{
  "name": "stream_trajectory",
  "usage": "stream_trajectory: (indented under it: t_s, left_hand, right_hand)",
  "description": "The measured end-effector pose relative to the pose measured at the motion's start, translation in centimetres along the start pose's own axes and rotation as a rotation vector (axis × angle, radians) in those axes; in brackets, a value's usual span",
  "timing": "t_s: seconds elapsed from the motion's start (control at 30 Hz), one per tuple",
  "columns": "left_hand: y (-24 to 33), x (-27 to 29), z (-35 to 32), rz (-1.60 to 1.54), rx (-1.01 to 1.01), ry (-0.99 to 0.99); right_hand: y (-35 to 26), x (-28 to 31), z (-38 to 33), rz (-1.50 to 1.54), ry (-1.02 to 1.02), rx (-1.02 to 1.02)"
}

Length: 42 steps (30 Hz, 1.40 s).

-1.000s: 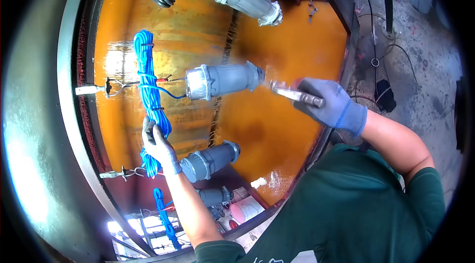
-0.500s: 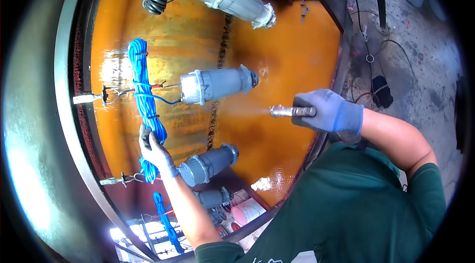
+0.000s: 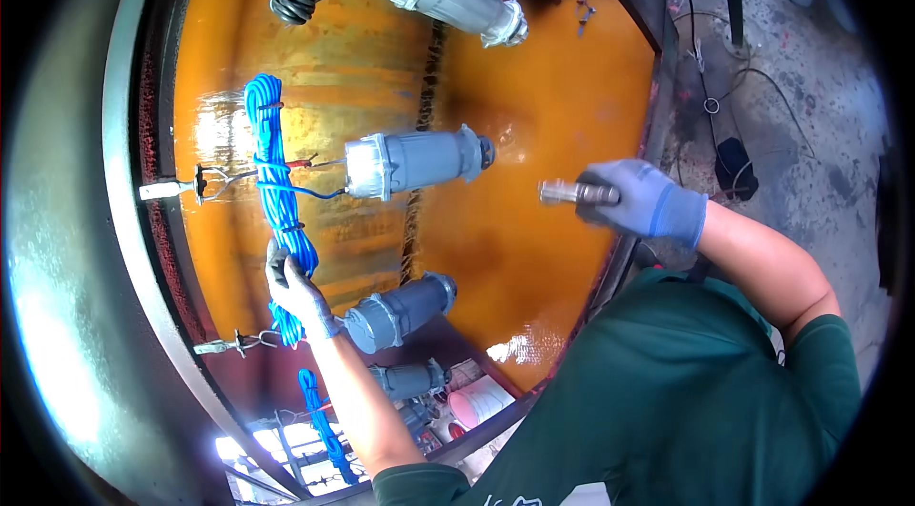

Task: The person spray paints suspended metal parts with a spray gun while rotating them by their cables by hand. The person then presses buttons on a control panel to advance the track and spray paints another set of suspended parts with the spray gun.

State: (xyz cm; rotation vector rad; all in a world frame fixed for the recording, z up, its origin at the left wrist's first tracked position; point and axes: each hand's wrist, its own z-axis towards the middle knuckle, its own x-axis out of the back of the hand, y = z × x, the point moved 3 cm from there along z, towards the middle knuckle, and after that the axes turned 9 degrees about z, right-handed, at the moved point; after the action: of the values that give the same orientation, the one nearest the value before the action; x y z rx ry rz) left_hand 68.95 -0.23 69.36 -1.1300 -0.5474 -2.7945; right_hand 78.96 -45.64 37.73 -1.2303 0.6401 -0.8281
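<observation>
Grey cylinder (image 3: 424,159) could swing if my left hand (image 3: 299,293), curled round blue cable (image 3: 277,201), tugs; right hand (image 3: 643,199) grips spray gun (image 3: 564,192).

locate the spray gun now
In the head view, the spray gun is right of centre in the right hand, right of the second-from-top grey cylinder.

Long looped cable bundle (image 3: 269,132): brt blue. Mid cylindrical metal unit (image 3: 417,161): lt grey. Broad backing sheet (image 3: 367,237): orange w/ dk streaks.
</observation>
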Motion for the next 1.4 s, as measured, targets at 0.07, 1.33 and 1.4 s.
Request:
stream_trajectory:
  t_s: [0.07,1.33,1.4]
  left_hand:
    - [0.2,0.1,-0.2,0.022,-0.026,-0.003]
    - [1.0,-0.8,2.4,0.348,-0.188,0.091]
    - [4.8,-1.9,2.8,0.346,-0.274,0.117]
  right_hand:
    - [-0.1,0.8,0.6,0.053,0.019,-0.192]
    - [-5.5,2.9,1.2,0.184,-0.26,-0.023]
    - [-5.4,2.9,1.9,0.192,-0.211,-0.01]
